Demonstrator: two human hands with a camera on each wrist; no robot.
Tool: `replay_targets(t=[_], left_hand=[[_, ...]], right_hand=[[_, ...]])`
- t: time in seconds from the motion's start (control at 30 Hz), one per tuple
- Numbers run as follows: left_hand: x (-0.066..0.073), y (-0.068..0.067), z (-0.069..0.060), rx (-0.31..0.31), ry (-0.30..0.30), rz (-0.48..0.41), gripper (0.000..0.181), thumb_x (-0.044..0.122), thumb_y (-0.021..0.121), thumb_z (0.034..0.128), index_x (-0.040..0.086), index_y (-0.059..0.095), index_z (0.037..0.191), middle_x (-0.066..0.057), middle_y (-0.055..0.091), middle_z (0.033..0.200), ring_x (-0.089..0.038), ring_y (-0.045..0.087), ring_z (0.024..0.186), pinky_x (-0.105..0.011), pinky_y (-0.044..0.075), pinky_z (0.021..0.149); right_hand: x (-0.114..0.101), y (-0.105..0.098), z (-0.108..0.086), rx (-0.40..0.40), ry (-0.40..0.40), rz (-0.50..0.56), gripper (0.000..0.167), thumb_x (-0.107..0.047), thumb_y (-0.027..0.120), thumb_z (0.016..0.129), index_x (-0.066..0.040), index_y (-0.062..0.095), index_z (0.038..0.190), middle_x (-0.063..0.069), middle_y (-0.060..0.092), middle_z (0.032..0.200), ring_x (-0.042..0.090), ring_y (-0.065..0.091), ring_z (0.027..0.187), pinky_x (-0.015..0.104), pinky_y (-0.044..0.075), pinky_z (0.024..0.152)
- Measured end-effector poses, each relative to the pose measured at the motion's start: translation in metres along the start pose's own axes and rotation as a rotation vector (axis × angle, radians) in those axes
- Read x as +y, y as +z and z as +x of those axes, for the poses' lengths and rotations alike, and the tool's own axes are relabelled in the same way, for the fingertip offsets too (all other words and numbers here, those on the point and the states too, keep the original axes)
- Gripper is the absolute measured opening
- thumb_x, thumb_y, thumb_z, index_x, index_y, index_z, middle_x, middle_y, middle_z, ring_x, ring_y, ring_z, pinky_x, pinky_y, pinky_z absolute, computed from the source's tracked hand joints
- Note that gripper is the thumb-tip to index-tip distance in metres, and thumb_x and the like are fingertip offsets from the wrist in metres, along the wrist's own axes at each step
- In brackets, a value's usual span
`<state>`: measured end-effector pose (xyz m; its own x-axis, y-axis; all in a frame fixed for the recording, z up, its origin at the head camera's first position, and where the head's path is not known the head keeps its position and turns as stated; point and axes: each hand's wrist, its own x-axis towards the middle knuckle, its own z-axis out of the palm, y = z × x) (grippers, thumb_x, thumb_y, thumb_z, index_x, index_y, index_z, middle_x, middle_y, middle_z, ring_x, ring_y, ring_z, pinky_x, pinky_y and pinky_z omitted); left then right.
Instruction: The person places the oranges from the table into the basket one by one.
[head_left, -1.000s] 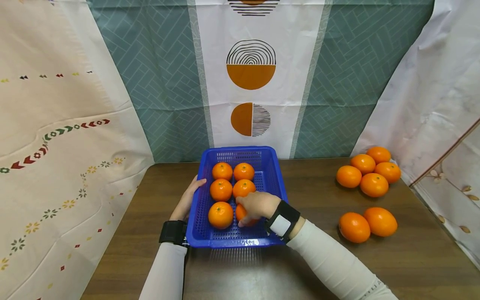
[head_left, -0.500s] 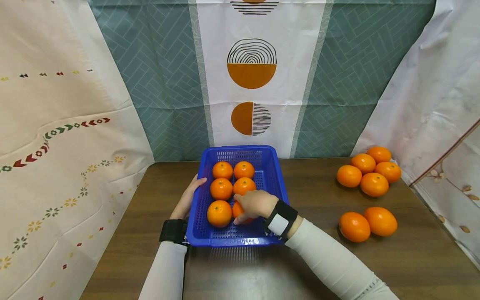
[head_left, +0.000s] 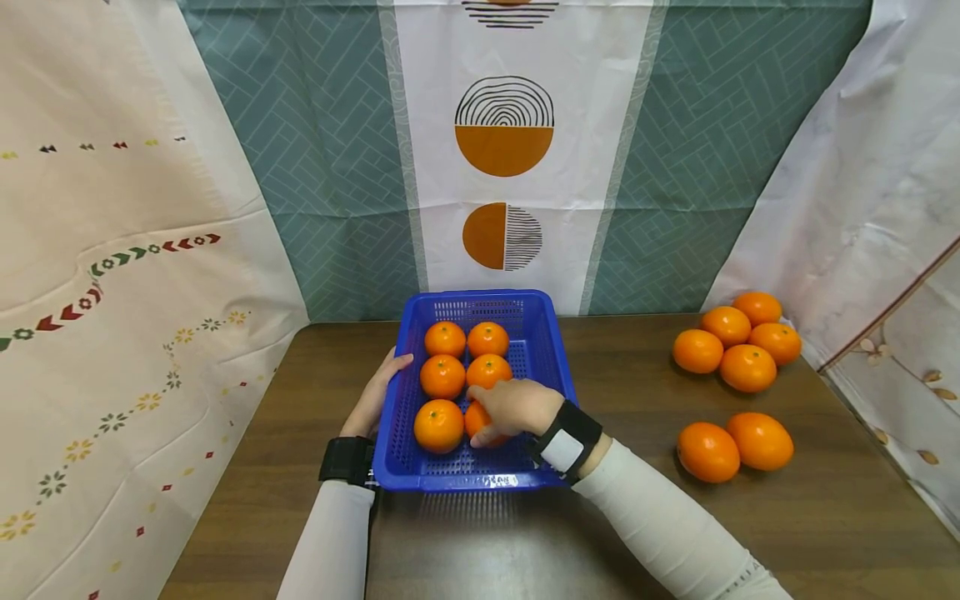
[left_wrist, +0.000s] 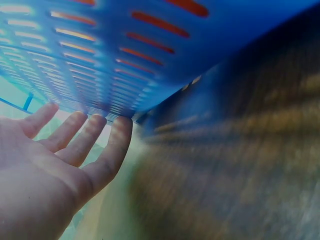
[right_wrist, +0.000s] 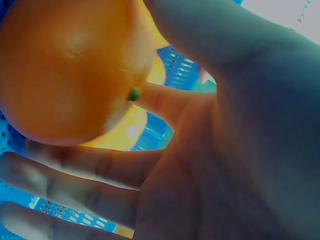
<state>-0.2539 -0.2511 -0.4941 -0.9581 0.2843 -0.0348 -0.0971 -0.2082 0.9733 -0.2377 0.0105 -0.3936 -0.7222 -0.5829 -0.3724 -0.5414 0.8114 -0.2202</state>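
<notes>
A blue perforated plastic basket stands on the table, with oranges in two columns inside. My left hand holds its left side, thumb over the rim. In the left wrist view that hand's fingertips touch the slotted outer wall. My right hand reaches into the basket and grips the front orange of the right column, partly hiding it. The right wrist view shows this orange large, between thumb and fingers. Left of it lies another orange, with several more behind.
On the wooden table to the right, a cluster of several oranges lies at the back. Two more oranges sit nearer the front. A patterned cloth hangs behind the table, and a pale cloth is at the left.
My right hand and its orange have shifted slightly left within the basket. The front orange of the left column has moved slightly left too. My left hand keeps its place.
</notes>
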Motion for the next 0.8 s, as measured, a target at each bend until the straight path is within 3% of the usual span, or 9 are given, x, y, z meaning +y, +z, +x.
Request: replay_targets(t=[0.13,0.3,0.53,0.67,0.8], left_hand=[[0.000,-0.001,0.000,0.010,-0.007,0.003,0.061,0.041,0.039,0.1119,0.032,0.011,0.166,-0.013,0.023,0.168,-0.043,0.038,0.143,-0.063,0.041,0.110],[0.000,-0.002,-0.001,0.013,-0.012,0.005,0.062,0.042,0.038,0.1118,0.034,0.010,0.166,-0.013,0.022,0.168,-0.043,0.038,0.143,-0.063,0.042,0.109],[-0.001,-0.002,0.000,-0.001,-0.018,0.008,0.062,0.043,0.037,0.1120,0.034,0.008,0.166,-0.012,0.022,0.169,-0.044,0.037,0.144,-0.064,0.042,0.109],[-0.001,-0.002,0.000,-0.005,-0.013,0.002,0.062,0.042,0.037,0.1123,0.035,0.008,0.167,-0.012,0.021,0.169,-0.044,0.036,0.145,-0.065,0.040,0.110],[0.000,-0.001,0.000,-0.003,-0.012,-0.002,0.061,0.041,0.037,0.1123,0.035,0.009,0.166,-0.011,0.021,0.169,-0.043,0.035,0.146,-0.065,0.038,0.111]], right_hand=[[0.002,-0.004,-0.002,-0.006,0.008,0.030,0.073,-0.053,0.077,0.091,-0.023,0.050,0.152,0.007,0.069,0.117,0.028,0.063,0.110,0.050,0.049,0.101],[0.003,-0.007,-0.004,-0.017,0.017,0.047,0.076,-0.054,0.075,0.092,-0.024,0.047,0.157,0.010,0.063,0.141,0.032,0.054,0.133,0.053,0.041,0.113],[0.010,-0.011,-0.009,0.039,-0.021,0.054,0.071,-0.052,0.072,0.095,-0.020,0.050,0.154,0.012,0.063,0.139,0.030,0.060,0.126,0.049,0.047,0.108],[0.015,-0.016,-0.013,0.166,-0.120,0.073,0.064,-0.045,0.069,0.099,-0.012,0.052,0.151,0.013,0.063,0.139,0.030,0.061,0.123,0.049,0.050,0.106],[0.019,-0.021,-0.019,0.305,-0.187,0.077,0.057,-0.041,0.068,0.101,-0.009,0.054,0.146,0.015,0.065,0.128,0.031,0.062,0.114,0.048,0.051,0.103]])
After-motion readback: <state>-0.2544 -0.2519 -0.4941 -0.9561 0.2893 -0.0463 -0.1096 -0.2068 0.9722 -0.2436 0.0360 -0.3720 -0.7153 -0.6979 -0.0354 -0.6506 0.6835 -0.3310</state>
